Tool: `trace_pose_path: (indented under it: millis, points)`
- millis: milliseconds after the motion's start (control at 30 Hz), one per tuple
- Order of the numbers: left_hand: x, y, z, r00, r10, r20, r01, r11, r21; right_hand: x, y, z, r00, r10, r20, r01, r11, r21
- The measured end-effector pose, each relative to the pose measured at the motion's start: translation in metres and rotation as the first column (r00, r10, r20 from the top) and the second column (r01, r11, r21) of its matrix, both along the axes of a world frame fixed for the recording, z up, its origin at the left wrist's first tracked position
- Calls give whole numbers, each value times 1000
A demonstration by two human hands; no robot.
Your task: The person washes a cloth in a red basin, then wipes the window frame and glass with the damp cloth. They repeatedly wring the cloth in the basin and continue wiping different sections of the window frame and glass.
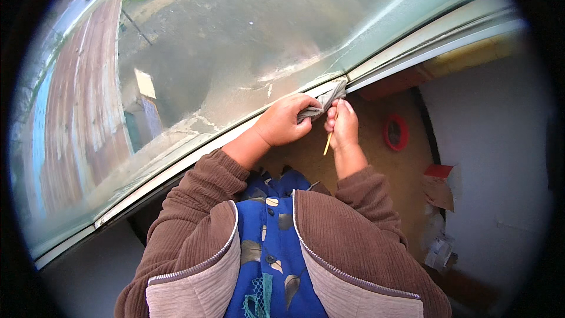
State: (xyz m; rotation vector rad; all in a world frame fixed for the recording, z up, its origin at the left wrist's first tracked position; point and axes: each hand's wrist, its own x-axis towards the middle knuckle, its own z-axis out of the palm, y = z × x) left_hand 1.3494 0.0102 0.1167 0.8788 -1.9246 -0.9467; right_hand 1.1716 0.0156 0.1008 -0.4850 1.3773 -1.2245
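Along a pale window frame, my left hand grips a folded grey cloth. One end of the cloth lies against the frame's corner, beside a dark vertical joint. My right hand is closed around a thin yellow stick, whose lower end sticks out below my fingers. The stick's upper end is hidden by my hand and the cloth. My right fingertips are close to the cloth's lower edge; whether they touch it I cannot tell.
Beyond the window glass lie wet ground and a rusty corrugated roof. On the brown floor inside stands a red round basin or bucket. A cardboard piece and a white carton lie by the pale wall.
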Motion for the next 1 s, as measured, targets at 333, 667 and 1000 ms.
trace_pose_path:
  millis: [333, 667, 1000]
  points:
    - [5, 27, -5, 997, 27, 73, -24, 999, -48, 4, -2, 11, 889, 431, -156, -403, 897, 182]
    - [34, 80, -20, 959, 260, -116, -239, 956, 171, -16, 15, -7, 697, 512, -502, -563, 824, 59]
    - [-12, 73, -39, 940, 331, -86, -279, 887, 369, -16, 5, -33, 733, 289, -616, -416, 907, -70]
